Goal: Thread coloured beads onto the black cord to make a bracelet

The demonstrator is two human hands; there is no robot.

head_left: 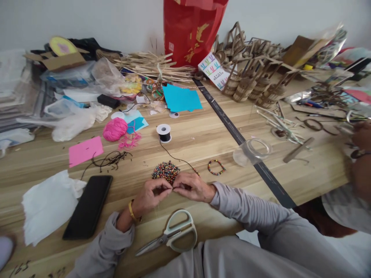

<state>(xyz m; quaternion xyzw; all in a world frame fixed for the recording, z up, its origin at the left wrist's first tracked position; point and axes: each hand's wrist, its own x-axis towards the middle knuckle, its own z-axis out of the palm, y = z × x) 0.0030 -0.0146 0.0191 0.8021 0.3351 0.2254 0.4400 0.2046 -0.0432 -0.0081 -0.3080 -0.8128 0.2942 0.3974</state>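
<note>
Both hands meet over the near half of the table [197, 143]: the left hand [153, 193] and the right hand [191, 186] each press thumb and forefinger together, fingertips almost touching, pinching a black cord [174, 158]; whether a bead sits between the tips is too small to tell. The cord emerges beyond the right hand with a few strung beads [196, 171] and curves back to a white spool [164, 136], upright toward the far edge. A heap of loose multicoloured beads [166, 171] lies directly beyond the fingers, its near margin partly hidden by them. Right of it rests a beaded ring [209, 168]. Scissors [164, 238] occupy the space between the hands and the near edge, blades pointing left. Toward the near left corner lie a black phone [88, 206] and a crumpled white tissue [49, 204]; beyond these, a pink card [86, 150] and pink yarn [115, 129]. A dark strip [228, 123] crosses from far to near edge, overlapped by a clear container [242, 154]. Woven baskets [246, 88] and a red bag [193, 31] line the far edge.
</note>
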